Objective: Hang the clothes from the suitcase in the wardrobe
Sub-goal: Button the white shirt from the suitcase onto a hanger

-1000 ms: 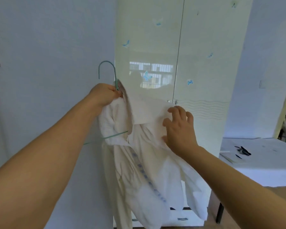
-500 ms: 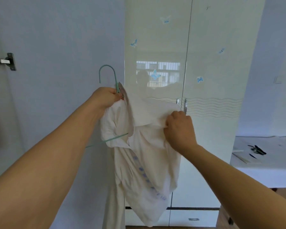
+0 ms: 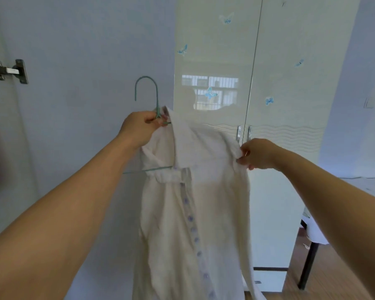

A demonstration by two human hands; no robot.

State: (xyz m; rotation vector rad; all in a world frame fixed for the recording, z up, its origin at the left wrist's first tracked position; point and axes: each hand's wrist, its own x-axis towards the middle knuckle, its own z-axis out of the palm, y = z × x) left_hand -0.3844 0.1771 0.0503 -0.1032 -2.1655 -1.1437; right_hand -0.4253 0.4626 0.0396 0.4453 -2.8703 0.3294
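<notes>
Here, the left hand (image 3: 139, 128) grips the hanger (image 3: 148, 92) while the right hand (image 3: 257, 153) pinches the shirt (image 3: 204, 191) shoulder, apparently to seat it.

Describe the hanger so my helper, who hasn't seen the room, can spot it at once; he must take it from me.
Start at the glossy cream wardrobe with butterfly stickers; just left of its closed doors, the left hand holds up a white shirt. The hanger is the thin teal wire one inside that shirt, hook curling above the hand. Nothing else nearby is teal.
</notes>
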